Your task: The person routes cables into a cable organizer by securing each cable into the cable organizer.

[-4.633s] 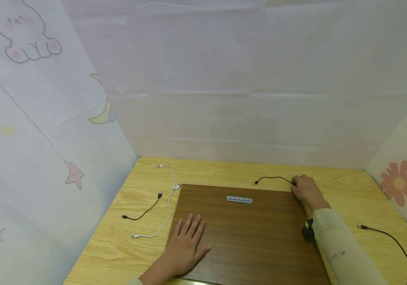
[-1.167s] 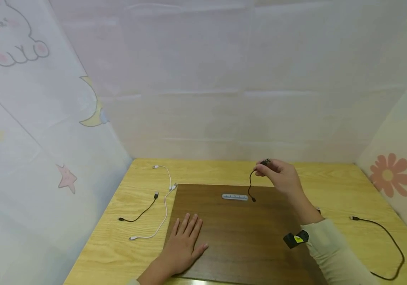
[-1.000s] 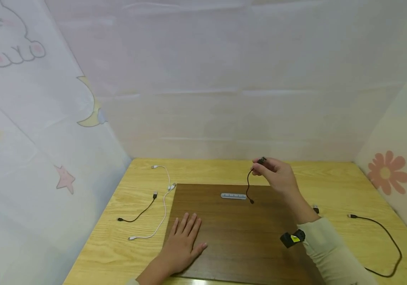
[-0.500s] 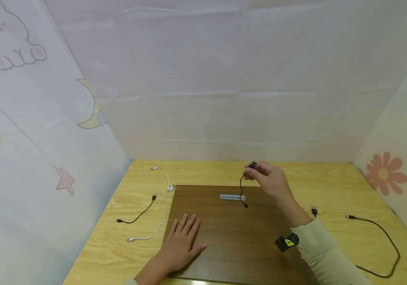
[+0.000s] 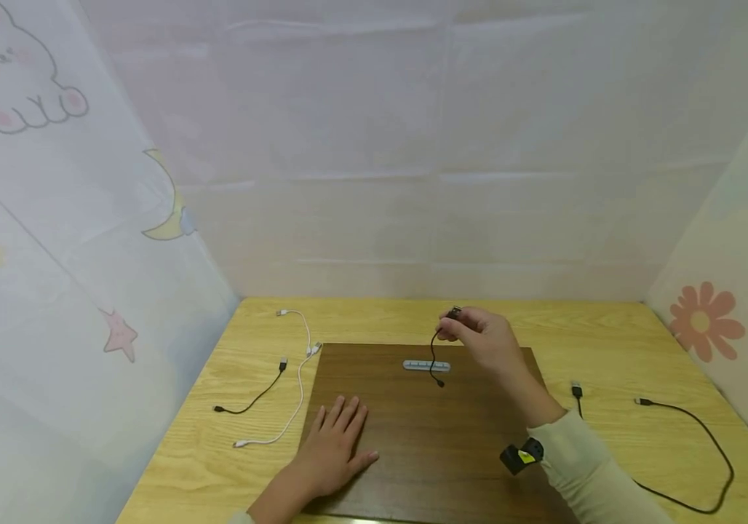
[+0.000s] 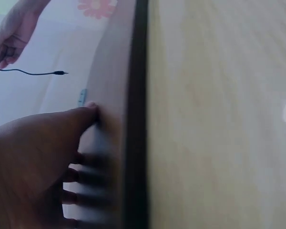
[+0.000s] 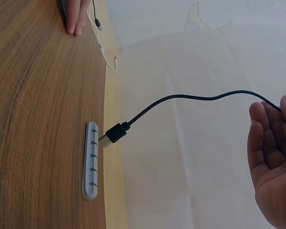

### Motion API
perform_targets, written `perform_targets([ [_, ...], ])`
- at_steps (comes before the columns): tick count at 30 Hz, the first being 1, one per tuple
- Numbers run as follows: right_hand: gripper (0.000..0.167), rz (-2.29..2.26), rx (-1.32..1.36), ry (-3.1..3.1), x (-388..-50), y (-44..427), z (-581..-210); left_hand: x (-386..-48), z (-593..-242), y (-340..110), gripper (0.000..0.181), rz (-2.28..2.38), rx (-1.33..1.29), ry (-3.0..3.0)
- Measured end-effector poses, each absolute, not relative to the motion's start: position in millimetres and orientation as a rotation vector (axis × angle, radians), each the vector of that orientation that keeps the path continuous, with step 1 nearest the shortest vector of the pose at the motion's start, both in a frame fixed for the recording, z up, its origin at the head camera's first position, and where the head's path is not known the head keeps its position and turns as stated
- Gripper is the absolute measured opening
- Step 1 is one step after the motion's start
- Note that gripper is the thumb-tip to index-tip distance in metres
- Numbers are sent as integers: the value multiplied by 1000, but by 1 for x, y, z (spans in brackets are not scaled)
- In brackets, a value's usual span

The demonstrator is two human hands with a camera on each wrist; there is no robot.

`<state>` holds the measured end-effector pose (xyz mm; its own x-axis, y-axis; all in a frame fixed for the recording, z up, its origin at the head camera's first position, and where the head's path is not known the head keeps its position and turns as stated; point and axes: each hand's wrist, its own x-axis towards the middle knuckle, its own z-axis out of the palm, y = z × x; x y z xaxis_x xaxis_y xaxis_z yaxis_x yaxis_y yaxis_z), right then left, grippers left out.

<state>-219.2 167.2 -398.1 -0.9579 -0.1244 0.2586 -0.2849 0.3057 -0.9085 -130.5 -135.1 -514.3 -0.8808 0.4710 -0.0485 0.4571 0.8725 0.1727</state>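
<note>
- At the near left of the brown wood-grain board: left hand palm down, fingers spread, gripping nothing.
- To the right, on the wooden table: longer black USB cable, partly hidden by the right forearm.
- Left of the board: black charging cable and two white USB cables, all apart from the hands.
- Toward the board's far edge: pale grey five-slot cable clip, lying flat. Probably light, faintly rubbery; whether stuck down, cannot tell. Steady it by the ends, keeping slots free.
- Above the board's far part: right hand, thumb and fingers pinching the short black USB cable at one end. Loose plug dangles; left wrist view puts it off the board. No contact with the clip evident.
- Handling (judgement): cord very light, bendy, slightly springy; plug housing stiff, smooth, mildly slippery; metal tip dislikes side load. Take hold on the housing, or on the cord just behind it; held farther off, the plug will swing.
</note>
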Motion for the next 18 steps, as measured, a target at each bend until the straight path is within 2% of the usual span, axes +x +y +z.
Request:
perform_targets([
  [7, 29, 1768, 417, -2430, -215, 160, -396, -142, -495, -129, 77, 244, 724, 2925],
  [13, 28, 1808, 435, -2428, -213, 156, -397, -157, -475, -114, 63, 281, 594, 2888],
  [18, 27, 1811, 423, -2465, -211, 153, -401, -166, -466, -95, 50, 525, 576, 2873],
])
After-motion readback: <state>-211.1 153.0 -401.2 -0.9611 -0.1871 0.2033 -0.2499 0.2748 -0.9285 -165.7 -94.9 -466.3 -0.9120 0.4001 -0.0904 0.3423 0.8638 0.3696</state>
